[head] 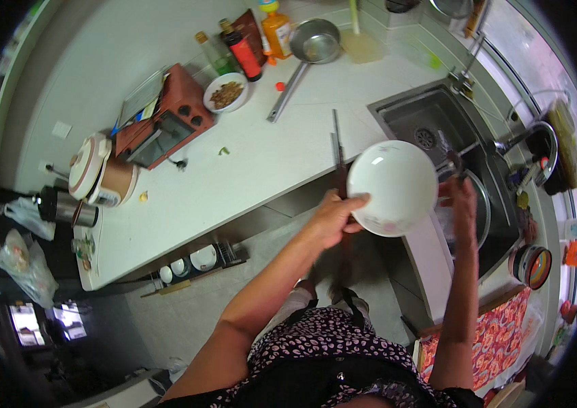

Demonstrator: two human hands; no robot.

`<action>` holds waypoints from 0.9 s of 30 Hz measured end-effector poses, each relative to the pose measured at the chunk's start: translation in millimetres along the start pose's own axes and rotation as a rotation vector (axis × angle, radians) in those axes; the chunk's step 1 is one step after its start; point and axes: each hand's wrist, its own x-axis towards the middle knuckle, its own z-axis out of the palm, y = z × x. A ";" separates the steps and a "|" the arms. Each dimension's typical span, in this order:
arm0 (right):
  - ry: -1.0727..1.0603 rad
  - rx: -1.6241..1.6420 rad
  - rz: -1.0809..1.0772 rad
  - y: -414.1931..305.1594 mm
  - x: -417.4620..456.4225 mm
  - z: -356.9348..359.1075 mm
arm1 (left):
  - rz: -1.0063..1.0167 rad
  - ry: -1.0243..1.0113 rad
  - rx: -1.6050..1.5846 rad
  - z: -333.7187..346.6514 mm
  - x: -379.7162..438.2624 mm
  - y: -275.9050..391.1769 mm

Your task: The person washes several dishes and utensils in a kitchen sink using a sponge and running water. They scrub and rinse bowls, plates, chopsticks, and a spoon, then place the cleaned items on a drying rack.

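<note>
In my left hand (pixel 337 217) is a white dish (pixel 393 186), with my thumb over its rim and its inner face turned up. The same hand holds chopsticks (pixel 338 153) with dark handles and metal ends, which point away from me past the dish. My right hand (pixel 459 201) is over the sink area, just right of the dish. Its fingers are closed around a dark-handled utensil (pixel 454 159), whose blurred far end looks metallic. Below that hand a round clear-rimmed basin (pixel 483 204) is partly hidden in the dark sink (pixel 497 229).
The sink's other basin (pixel 421 115) has a drain; a curved faucet (pixel 548 132) rises beside it. On the white counter (pixel 268 158) are a saucepan (pixel 316 41), bottles (pixel 241 51), a bowl of food (pixel 226 93), a red toaster oven (pixel 171 122) and a rice cooker (pixel 100 173). An open drawer (pixel 186 278) holds dishes.
</note>
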 end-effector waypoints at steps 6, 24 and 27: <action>-0.361 0.557 0.281 42.9 -81.9 157.6 | 0.046 -0.252 -0.378 15.8 -44.4 -26.1; -0.445 -0.433 -0.302 97.3 -220.7 510.9 | 0.274 0.692 -0.336 -442.9 -392.4 -96.6; -0.884 -0.692 -0.267 117.1 -309.4 592.4 | 0.280 0.840 -0.517 -497.7 -438.5 -134.3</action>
